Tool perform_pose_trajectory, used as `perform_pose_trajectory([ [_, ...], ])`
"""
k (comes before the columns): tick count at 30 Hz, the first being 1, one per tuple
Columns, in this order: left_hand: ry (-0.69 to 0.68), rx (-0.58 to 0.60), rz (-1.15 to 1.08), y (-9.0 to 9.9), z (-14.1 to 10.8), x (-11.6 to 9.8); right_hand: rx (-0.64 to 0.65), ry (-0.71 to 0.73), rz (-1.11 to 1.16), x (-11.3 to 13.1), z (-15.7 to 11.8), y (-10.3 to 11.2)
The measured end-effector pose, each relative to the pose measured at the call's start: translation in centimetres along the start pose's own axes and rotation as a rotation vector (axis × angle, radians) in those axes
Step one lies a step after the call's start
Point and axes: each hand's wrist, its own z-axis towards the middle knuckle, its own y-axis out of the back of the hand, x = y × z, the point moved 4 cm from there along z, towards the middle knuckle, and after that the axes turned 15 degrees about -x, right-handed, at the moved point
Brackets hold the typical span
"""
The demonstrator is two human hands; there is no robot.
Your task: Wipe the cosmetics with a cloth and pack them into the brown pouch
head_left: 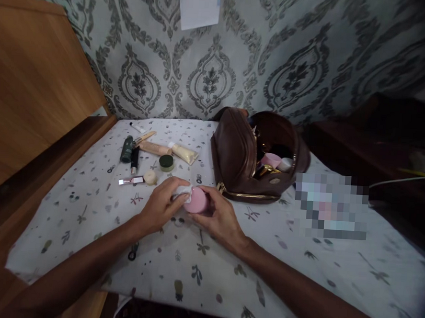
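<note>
Between my hands, above the printed tablecloth, is a round pink jar (197, 201) with its flat pink face toward me. My right hand (221, 217) is closed around its right side, thumb and fingers apart across it. My left hand (164, 201) pinches a crumpled white wipe (183, 192) and presses it to the jar's left edge. Just beyond stands a brown leather toiletry bag (235, 146), unzipped, with a pink item (271, 159) and a white round item (286, 164) showing inside. A small cream-coloured jar (150, 177) sits left of my left hand.
Back left lie a dark green bottle (127, 149), a black tube (134, 160), a beige tube (155, 148), a cream tube (184, 153), a green-lidded jar (166, 162) and a lip gloss tube (131, 180). A wooden panel (38, 71) borders the left; a blurred-out item (328, 204) lies right.
</note>
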Motion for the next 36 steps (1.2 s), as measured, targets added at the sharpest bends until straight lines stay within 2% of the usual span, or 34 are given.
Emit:
perform_pose_trajectory([
  [5,0.321,0.006,-0.16,0.1,0.2,0.3,-0.069,0.033,0.068,0.6,0.0,0.4],
  [10,0.479,-0.039,-0.351,-0.2,0.3,1.2,-0.09,0.065,0.085,1.6,0.2,0.9],
  [14,0.699,-0.097,-0.568,-1.2,-0.2,1.7,-0.106,0.085,0.107,2.2,0.4,1.4],
  [19,0.986,-0.1,-0.828,-2.6,-0.8,1.0,-0.096,0.236,0.087,2.7,0.6,1.7],
  [22,1.072,-0.112,-0.886,-2.6,-0.8,0.7,-0.058,0.331,0.048,3.4,0.8,2.1],
  [25,1.07,-0.053,-0.927,-2.6,-0.8,0.7,0.051,0.385,0.024,4.9,1.0,2.9],
  [28,1.057,0.051,-0.949,-2.8,-1.3,0.8,0.073,0.386,0.092,6.9,1.7,5.3],
  [30,1.063,0.12,-0.936,-3.1,-1.6,1.0,0.024,0.289,0.111,7.8,2.9,7.9],
  [33,1.083,0.184,-0.897,-3.5,-1.8,1.1,-0.243,0.064,0.073,7.9,6.1,13.1],
  [35,1.103,0.184,-0.883,-3.6,-1.7,1.0,-0.374,-0.008,-0.016,7.5,8.9,16.3],
  [36,1.116,0.172,-0.878,-3.6,-1.6,0.9,-0.416,0.003,-0.054,7.2,10.4,17.6],
])
